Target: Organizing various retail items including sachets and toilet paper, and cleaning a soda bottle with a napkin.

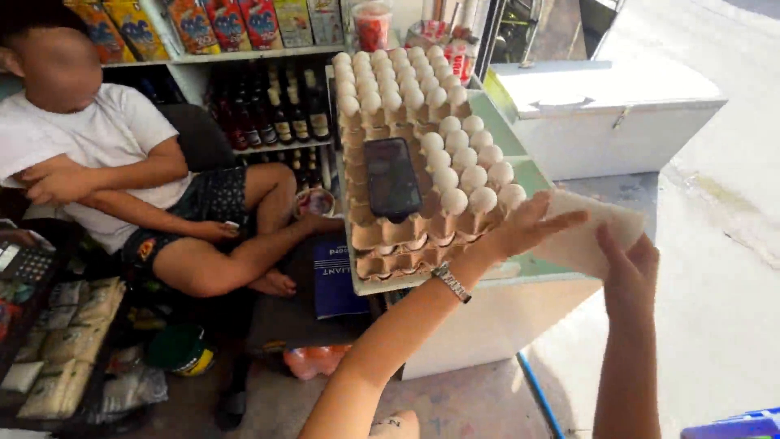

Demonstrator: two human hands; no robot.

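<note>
Along the top shelf [244, 55] stand bright cartons [227, 20] in orange, red and yellow, and below them a row of dark bottles [276, 114] with red and pale labels. On the pale counter [520, 162] sits a tall stack of brown egg trays [390, 236], white eggs [406, 89] filling the top tray except where a black phone [392, 176] lies flat. The left hand [528, 223], a watch [451, 282] at its wrist, is spread wide with fingers fanned, touching a white paper bag [593, 236] just beside the stack's near corner. The right hand [630, 272] is open too, thumb and fingers around the bag's lower edge. A person in a white shirt [106, 134] sits cross-legged to the left. To the right, beyond the counter's edge and a white chest freezer [609, 114], lies sunlit pavement.
</note>
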